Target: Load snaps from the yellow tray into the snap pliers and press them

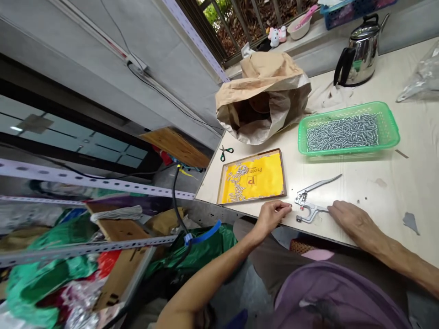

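My left hand (273, 215) is closed in a pinch at the table's front edge. A tiny shiny piece (290, 206) shows at its fingertips, too small to name. Just right of it lie metal hand pliers (310, 211) with a C-shaped jaw, a spring and a small red part, their handles spread apart. The fingers of my right hand (353, 222) are closed on the end of the lower handle. Left of the pliers, a shallow tray (282, 176) with a yellow lining holds small metal pieces (236, 183), mostly on its left side.
A green plastic basket (346, 151) full of small silvery metal pieces stands behind the pliers. Small scissors (225, 152) lie by the tray's far left corner. An open brown paper bag (267, 89) and a metal kettle (363, 52) stand farther back. Shelving (103, 249) is left of the table.
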A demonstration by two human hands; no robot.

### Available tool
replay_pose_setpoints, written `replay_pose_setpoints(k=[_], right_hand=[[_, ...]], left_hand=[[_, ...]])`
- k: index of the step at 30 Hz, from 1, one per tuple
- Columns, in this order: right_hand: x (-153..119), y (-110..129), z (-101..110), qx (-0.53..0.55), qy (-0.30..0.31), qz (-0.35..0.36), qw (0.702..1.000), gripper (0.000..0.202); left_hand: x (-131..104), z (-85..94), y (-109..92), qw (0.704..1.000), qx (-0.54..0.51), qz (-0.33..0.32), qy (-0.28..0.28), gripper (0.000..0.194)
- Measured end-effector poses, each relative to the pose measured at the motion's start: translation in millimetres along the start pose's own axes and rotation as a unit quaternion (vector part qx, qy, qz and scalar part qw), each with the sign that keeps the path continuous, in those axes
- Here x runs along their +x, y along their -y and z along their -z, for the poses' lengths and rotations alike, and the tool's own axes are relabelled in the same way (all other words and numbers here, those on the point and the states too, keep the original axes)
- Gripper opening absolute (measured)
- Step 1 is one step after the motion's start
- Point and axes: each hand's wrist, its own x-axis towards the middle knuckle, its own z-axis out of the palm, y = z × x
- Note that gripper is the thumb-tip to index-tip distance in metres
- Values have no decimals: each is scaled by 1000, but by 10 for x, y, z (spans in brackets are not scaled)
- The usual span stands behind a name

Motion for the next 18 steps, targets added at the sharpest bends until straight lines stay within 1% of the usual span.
replay_pose_setpoints(k=[2, 3, 5, 8, 12, 18], right_hand=[[-22, 12, -25, -26, -19, 7, 999, 30], [-33, 17, -37, -35, -27, 8, 999, 30], [-52, 21, -57, -44, -31, 10, 999, 30], [-56, 15, -65, -40, -20, 13, 999, 29], [-34, -1, -43, -32, -7, 9, 999, 29], [31, -14, 19, -16, 2, 29, 999, 25]], left_hand=[[-12, -180, -41, 998, -29, 48, 11, 34], [0, -239, -52, 996, -41, 73, 20, 34], [36, -302, -63, 991, -56, 117, 45, 35], [72, -320, -71, 983, -65, 156, 70, 35], [87, -326, -100, 972, -78, 198, 103, 27], [90, -329, -143, 967, -92, 198, 131, 19]])
